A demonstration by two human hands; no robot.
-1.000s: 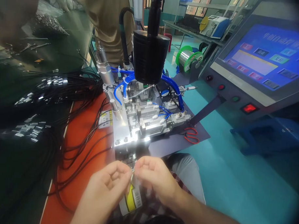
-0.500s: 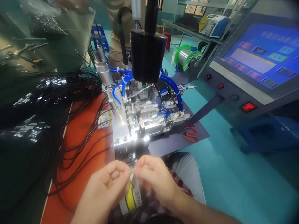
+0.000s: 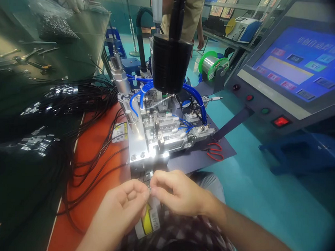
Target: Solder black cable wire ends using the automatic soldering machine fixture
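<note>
My left hand and my right hand meet at the fingertips in front of the machine's near end. Each is closed in a pinch. Between the fingertips a tiny metallic piece glints, too small to name. Just beyond the fingers lies the machine's dark metal track, partly covered by my hands. A label with a yellow arrow shows below them. Behind stands the machine, with metal slides, blue air tubes and a black funnel-shaped hood above it.
Bundled black cables with shiny ends spread over the left table's orange surface. Red-handled snips lie right of the machine, below a solder wire spool. A control screen stands at right. Another person stands behind.
My right hand has shifted slightly up, its wrist turned flatter, while the fingertips stay together. The person behind has moved to the right. The whole view has shifted a little.
</note>
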